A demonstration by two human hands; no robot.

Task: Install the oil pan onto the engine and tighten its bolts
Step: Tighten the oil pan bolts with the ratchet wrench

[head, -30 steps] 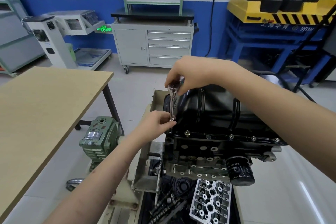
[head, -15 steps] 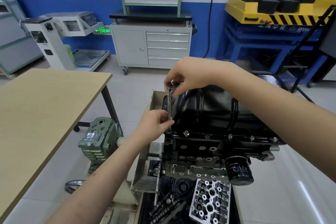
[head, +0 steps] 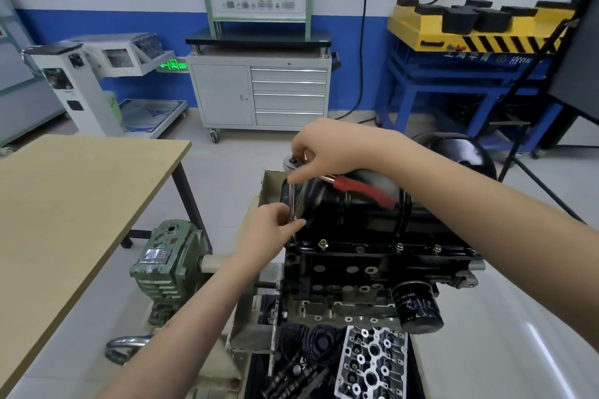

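the black oil pan (head: 350,204) sits upside-up on top of the engine (head: 366,272), which is held on a stand in front of the person. along the pan's near edge a row of bolts (head: 399,247) stands in the rim. a ratchet (head: 293,161) with a thin upright extension bar (head: 291,201) reaches down to the pan's left near corner. the right hand (head: 327,149) pinches the ratchet head from above with curled fingers; the red handle (head: 363,189) shows blurred, lying across the pan top. the left hand (head: 269,233) pinches the lower end of the bar between thumb and fingers, steadying it.

the right forearm crosses over the pan and hides part of its far side. a black oil filter (head: 418,308) sticks out of the engine's near right. below lie a cylinder head (head: 369,363) and loose dark parts. a green gearbox (head: 168,266) stands left of the engine, and beyond it the wooden surface (head: 64,204). farther back are a grey drawer cabinet (head: 259,94) and a yellow and blue rack (head: 470,42).

compared with a second ago the red handle has swung into sight from under the right hand; both hands keep their hold.

the green sign (head: 173,65) and the writing on the rack are too small to read.
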